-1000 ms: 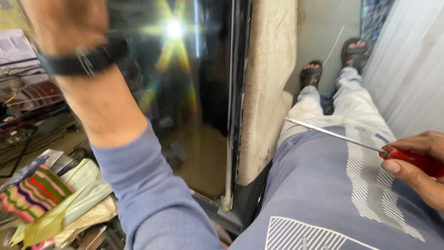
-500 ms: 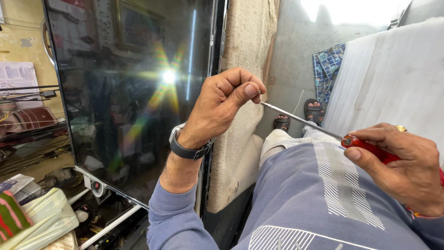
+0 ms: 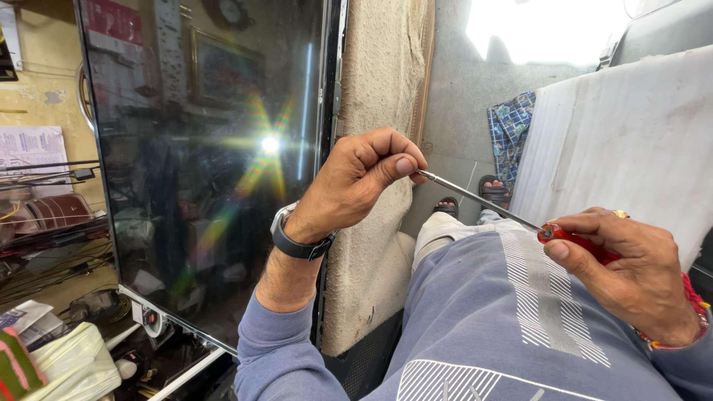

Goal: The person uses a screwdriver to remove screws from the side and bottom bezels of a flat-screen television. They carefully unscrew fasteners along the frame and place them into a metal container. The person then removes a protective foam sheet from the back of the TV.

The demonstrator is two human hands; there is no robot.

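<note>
Glossy panel (image 3: 215, 171) blocks left, white board (image 3: 616, 141) right; open gap between

Left hand (image 3: 356, 186) pinches the metal tip of a red-handled screwdriver (image 3: 505, 212), right hand (image 3: 631, 275) grips its handle, beside an upright glossy black screen panel (image 3: 200, 163).

My left hand (image 3: 356, 186) hides the screwdriver (image 3: 483, 200) tip. My right hand (image 3: 631, 271) covers most of its red handle, and the flat screen (image 3: 215, 148) runs past the top edge.
</note>
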